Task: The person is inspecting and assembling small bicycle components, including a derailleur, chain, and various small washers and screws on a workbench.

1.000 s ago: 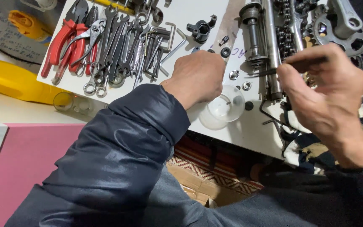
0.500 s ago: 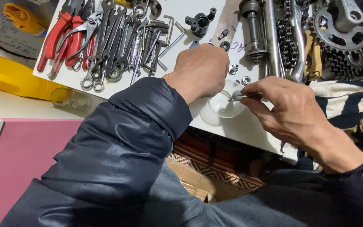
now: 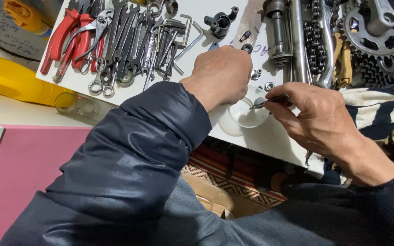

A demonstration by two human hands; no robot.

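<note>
A small shallow white plastic dish point(image 3: 246, 117) is sitting near the front edge of the white worktop point(image 3: 274, 136). The right hand point(image 3: 318, 120) is pinching a thin dark metal tool point(image 3: 270, 101) between thumb and fingers, its tip reaching over the dish's rim. The left hand point(image 3: 220, 75) is resting fist-like, knuckles up, just behind the dish, fingers curled under; whether it is holding anything cannot be told. Two small silvery nuts point(image 3: 262, 79) are lying between the hands. Farther along the worktop, toward its left edge, a row of steel wrenches and hex keys point(image 3: 137, 45) is lying beside red-handled pliers point(image 3: 67, 38). Toward the right edge, a toothed steel chainring point(image 3: 372, 34) is lying beside a dark bicycle chain point(image 3: 315, 38). A yellow plastic container point(image 3: 12, 79) is lying beyond the left edge.
</note>
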